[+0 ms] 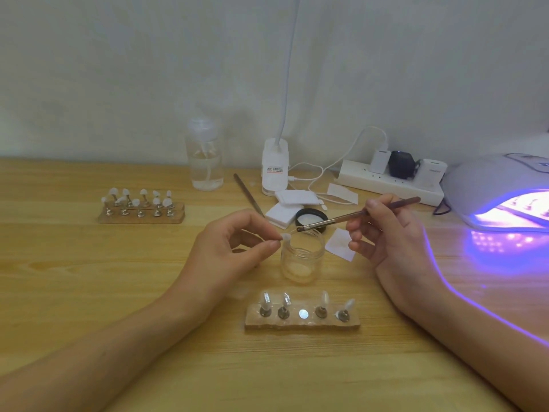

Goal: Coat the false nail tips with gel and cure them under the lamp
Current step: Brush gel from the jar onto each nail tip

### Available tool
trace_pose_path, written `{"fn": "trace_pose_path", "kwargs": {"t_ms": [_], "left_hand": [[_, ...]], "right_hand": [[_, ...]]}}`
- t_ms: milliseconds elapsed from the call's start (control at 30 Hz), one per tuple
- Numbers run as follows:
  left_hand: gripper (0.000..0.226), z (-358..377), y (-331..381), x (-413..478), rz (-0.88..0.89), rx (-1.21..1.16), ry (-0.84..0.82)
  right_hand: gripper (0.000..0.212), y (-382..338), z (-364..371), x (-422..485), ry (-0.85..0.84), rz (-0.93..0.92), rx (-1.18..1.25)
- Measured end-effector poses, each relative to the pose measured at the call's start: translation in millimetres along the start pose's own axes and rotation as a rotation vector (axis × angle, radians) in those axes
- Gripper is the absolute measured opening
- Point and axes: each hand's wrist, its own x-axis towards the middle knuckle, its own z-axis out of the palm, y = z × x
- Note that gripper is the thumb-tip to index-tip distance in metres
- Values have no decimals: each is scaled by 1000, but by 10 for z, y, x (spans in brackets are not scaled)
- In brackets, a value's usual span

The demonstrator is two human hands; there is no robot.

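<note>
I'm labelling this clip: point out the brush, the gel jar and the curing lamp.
brush (335,220), head view, middle of its handle.
gel jar (301,258), head view, its clear side wall.
curing lamp (490,173), head view, its white top shell.

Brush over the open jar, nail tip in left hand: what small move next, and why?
Probably ease the brush leftward onto the nail tip: the right hand holds its bristles above the jar rim, short of the tip the left hand pinches.
</note>
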Motion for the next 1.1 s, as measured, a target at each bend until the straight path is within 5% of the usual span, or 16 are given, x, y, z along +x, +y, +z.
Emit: {"fn": "trace_pose_path", "kwargs": {"t_ms": [1100], "left_hand": [[16, -13, 40, 2, -1, -41, -34]], "right_hand": [[11, 34, -5, 22, -110, -90, -83]]}}
